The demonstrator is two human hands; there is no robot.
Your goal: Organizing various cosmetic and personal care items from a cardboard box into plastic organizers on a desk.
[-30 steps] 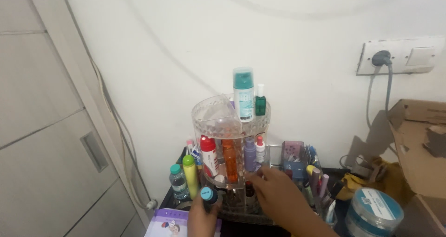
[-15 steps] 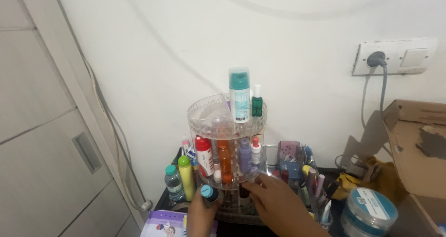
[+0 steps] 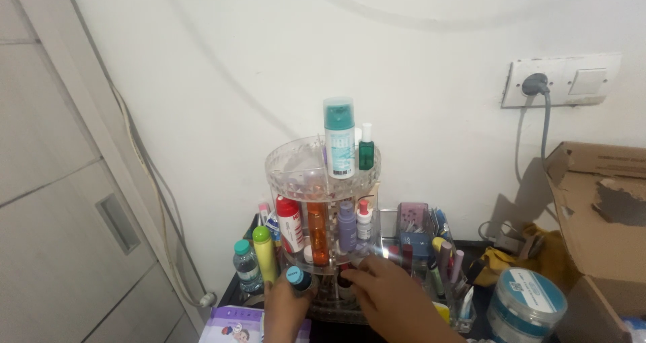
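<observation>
A clear two-tier round organiser (image 3: 296,165) stands on a dark table against the white wall. Its top tier carries a white bottle with a teal cap (image 3: 339,138) and a small green bottle (image 3: 366,151). The lower tier holds a red-capped white bottle (image 3: 290,223), an orange bottle (image 3: 317,234), a purple bottle (image 3: 347,226) and a small white bottle (image 3: 364,220). My left hand (image 3: 286,313) grips a small bottle with a teal cap (image 3: 297,278) at the organiser's base. My right hand (image 3: 390,299) rests its fingers on the lower tier's front edge.
A yellow-green tube (image 3: 264,252) and a small water bottle (image 3: 246,265) stand left of the organiser. A clear pen holder (image 3: 431,249) sits to its right, then a round teal-lidded tub (image 3: 527,306) and an open cardboard box (image 3: 605,215). A plugged wall socket (image 3: 558,81) is above.
My right hand has slid left along the lower tier's front edge. The bottles on that tier stand at new angles, so it has turned. The left hand holds the teal-capped bottle as before.
</observation>
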